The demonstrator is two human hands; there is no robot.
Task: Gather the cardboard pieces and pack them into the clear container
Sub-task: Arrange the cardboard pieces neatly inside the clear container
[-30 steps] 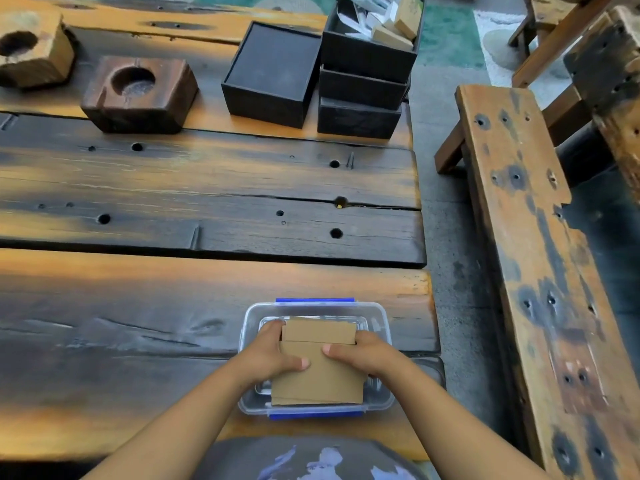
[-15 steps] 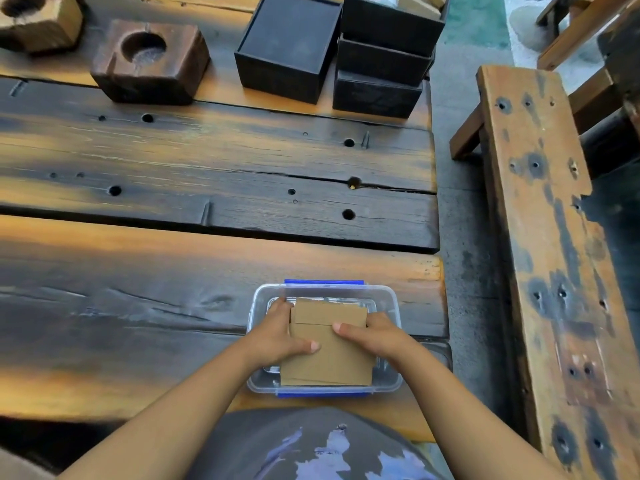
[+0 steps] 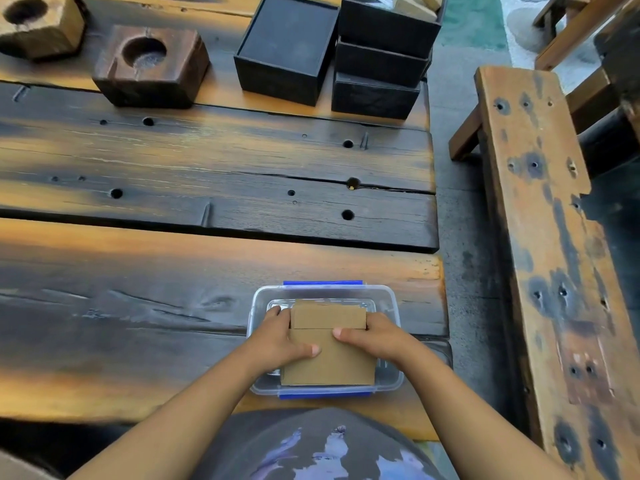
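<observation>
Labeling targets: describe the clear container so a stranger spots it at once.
On the wooden plank table, look at the near right corner. The clear container sits there, under the left hand and right hand pressing cardboard pieces into it. It alone is see-through with blue clips; the far boxes are black.

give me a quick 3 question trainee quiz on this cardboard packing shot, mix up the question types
1. True or false: both hands are on the cardboard pieces.
2. Multiple choice: the clear container sits on the table's
A. far left corner
B. near edge, toward the right end
C. middle plank
3. Short answer: what colour are the container's clips?

Key
1. True. The left hand and right hand grip the stack from either side, thumbs on top.
2. B. It sits just in front of the person's body.
3. Blue, one on the far rim and one on the near rim.
</observation>
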